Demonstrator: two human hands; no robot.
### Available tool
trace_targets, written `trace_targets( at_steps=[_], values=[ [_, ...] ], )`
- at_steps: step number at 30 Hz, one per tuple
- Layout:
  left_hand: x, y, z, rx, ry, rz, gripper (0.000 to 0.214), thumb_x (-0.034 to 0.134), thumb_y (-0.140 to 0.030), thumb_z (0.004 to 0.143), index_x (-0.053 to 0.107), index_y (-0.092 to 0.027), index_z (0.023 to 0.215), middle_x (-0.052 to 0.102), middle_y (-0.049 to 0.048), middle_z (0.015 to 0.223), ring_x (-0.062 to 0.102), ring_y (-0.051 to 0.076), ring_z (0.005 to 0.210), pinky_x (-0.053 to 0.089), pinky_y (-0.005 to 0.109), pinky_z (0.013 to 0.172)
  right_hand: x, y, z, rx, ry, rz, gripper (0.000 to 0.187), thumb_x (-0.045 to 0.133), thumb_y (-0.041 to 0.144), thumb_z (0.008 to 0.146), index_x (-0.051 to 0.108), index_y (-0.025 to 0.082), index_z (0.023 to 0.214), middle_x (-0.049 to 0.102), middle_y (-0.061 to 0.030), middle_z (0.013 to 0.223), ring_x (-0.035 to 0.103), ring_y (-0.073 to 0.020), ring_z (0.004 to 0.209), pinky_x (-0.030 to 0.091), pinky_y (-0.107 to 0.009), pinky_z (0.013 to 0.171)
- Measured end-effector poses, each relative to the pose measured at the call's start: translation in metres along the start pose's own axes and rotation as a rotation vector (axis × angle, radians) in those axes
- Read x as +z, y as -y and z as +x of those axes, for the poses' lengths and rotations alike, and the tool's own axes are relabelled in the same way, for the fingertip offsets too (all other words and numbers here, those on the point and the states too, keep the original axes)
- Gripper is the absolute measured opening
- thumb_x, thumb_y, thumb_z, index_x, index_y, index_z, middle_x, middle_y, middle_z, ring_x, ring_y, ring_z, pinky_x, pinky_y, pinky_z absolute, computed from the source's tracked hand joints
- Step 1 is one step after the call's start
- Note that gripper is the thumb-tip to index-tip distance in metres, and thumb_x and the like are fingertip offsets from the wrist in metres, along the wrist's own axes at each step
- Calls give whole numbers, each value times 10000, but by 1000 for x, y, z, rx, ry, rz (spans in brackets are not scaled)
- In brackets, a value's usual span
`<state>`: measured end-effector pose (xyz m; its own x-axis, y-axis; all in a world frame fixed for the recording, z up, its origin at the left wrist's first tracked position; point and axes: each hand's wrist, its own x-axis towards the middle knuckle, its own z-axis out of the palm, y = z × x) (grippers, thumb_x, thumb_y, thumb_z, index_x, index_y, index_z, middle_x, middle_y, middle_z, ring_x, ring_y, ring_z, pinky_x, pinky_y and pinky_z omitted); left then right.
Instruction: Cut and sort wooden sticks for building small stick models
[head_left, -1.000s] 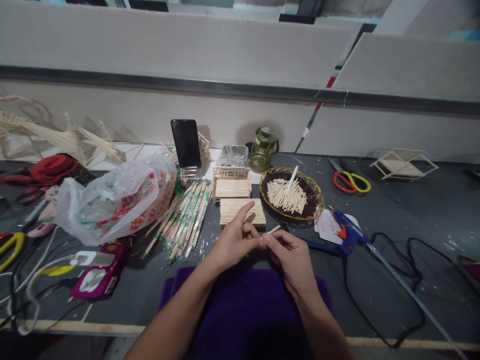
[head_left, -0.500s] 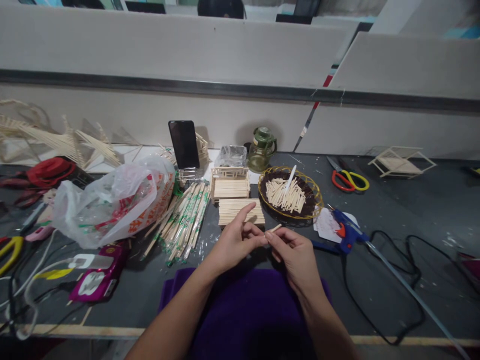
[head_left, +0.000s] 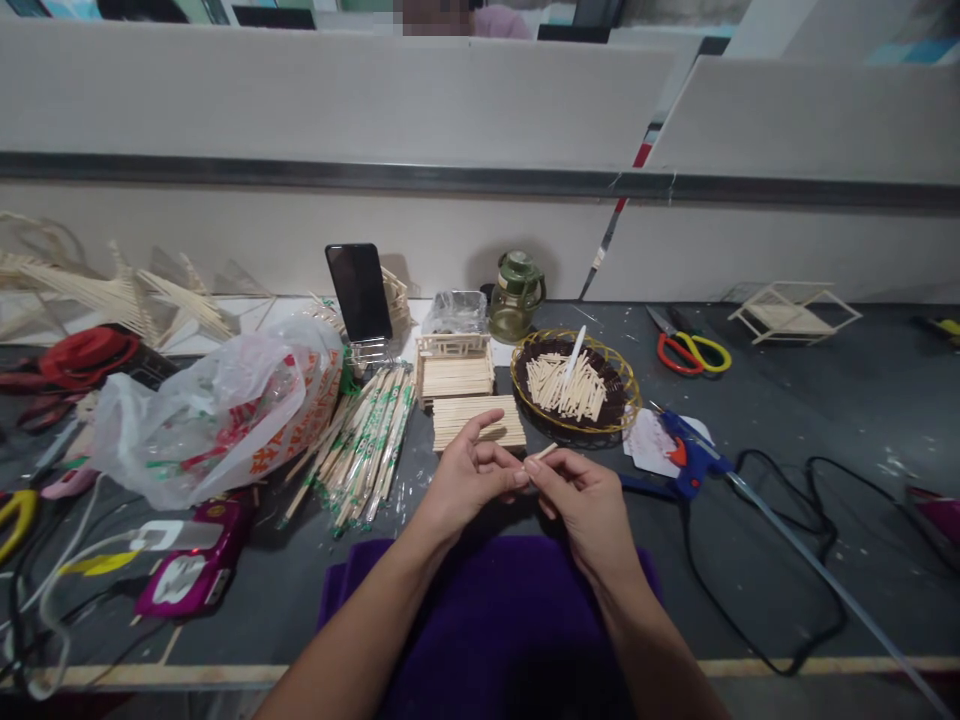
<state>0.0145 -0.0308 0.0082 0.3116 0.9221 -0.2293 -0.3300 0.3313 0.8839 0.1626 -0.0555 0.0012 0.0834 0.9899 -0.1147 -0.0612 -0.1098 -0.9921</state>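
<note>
Between my two hands is a short wooden stick (head_left: 548, 452), its pale end sticking out above the right fingers. My right hand (head_left: 583, 497) pinches it between thumb and fingers. My left hand (head_left: 478, 472) meets it at the fingertips, thumb and middle finger closed near the stick's other end, index finger raised. Just behind the left hand lies a flat stack of wooden sticks (head_left: 450, 415). Beyond that stands a small stick-built piece (head_left: 455, 375) with a railing. A yellow-rimmed brown basket (head_left: 634, 392) holds many short sticks and a white pen-like tool (head_left: 576, 352).
Wrapped chopsticks (head_left: 379, 440) and a plastic bag (head_left: 217, 420) lie to the left. A phone (head_left: 358, 292) stands behind, near a green bottle (head_left: 516, 298). At right are a blue glue gun (head_left: 694, 460) with its cord, scissors (head_left: 694, 352) and a stick frame (head_left: 791, 312).
My hands keep the same grip on the short stick, with only slight movement. The view has shifted a little. A person's head now shows beyond the partition.
</note>
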Motion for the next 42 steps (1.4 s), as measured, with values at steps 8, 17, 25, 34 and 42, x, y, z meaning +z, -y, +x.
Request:
trace_targets(
  at_steps=[8, 17, 25, 34, 42],
  values=[
    [-1, -1, -2, -21, 48, -13, 857, 823, -211, 647, 362, -144, 1367, 647, -26, 670, 636, 166, 618, 486, 244, 510, -1, 4, -4, -17, 26, 4, 229, 715, 368, 793, 668, 158, 714, 619, 7, 625, 445, -71, 481, 330, -191, 436],
    [7, 1, -4, 74, -23, 21, 830, 804, -163, 654, 394, -160, 1376, 648, -43, 659, 582, 100, 544, 481, 237, 553, 3, 1, -5, -49, -21, -16, 240, 693, 387, 807, 648, 169, 718, 545, 40, 583, 420, -68, 468, 331, -194, 438],
    [2, -5, -2, 95, -57, -1, 856, 813, -163, 645, 364, -145, 1373, 671, -26, 645, 627, 137, 562, 500, 263, 577, -58, 4, -5, -220, -54, -832, 524, 601, 523, 838, 584, 204, 1253, 668, -105, 1079, 621, -251, 933, 502, -378, 821],
    [-8, -6, 6, 64, -130, -94, 841, 850, -203, 616, 391, -123, 1316, 672, -27, 646, 631, 151, 573, 500, 258, 548, -95, -23, -10, -349, 150, -1610, 790, 643, 523, 778, 443, 53, 1382, 549, -256, 1314, 498, -408, 1165, 418, -509, 896],
    [-11, -26, 8, 100, -194, -73, 798, 826, -196, 652, 395, -129, 1320, 658, -40, 652, 630, 136, 583, 507, 255, 569, -92, 37, -10, -283, 242, -1459, 474, 618, 331, 726, 630, 145, 1162, 647, -132, 1021, 591, -320, 959, 438, -442, 845]
  ],
)
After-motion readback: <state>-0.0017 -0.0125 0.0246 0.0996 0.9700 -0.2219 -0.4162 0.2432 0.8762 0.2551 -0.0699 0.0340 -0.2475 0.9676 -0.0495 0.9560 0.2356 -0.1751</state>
